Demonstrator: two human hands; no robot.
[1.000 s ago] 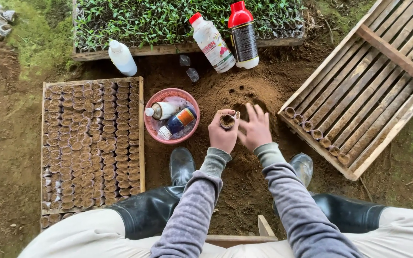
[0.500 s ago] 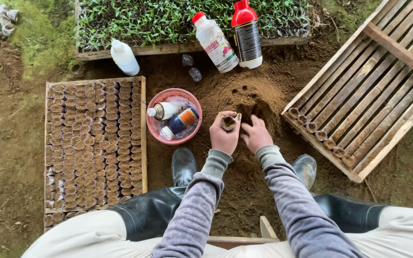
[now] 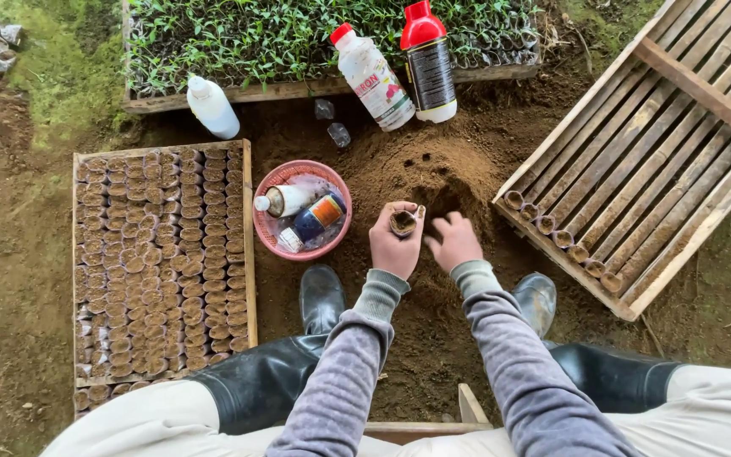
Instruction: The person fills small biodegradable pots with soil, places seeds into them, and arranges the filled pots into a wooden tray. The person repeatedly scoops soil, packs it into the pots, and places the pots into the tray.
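Where the right hand [image 3: 453, 243] meets soil [image 3: 433, 173], its fingers are hidden.

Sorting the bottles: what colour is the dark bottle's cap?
Red; the dark bottle shows in the head view.

Outdoor plant nursery: seedling tray [image 3: 298, 38], soil-filled pots [image 3: 162, 262], bare earth [image 3: 433, 169].

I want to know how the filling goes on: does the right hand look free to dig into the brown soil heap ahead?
Probably yes: the right hand already rests fingers-down on the brown soil heap, with nothing between them; the left hand holds the small soil-filled pot beside it.
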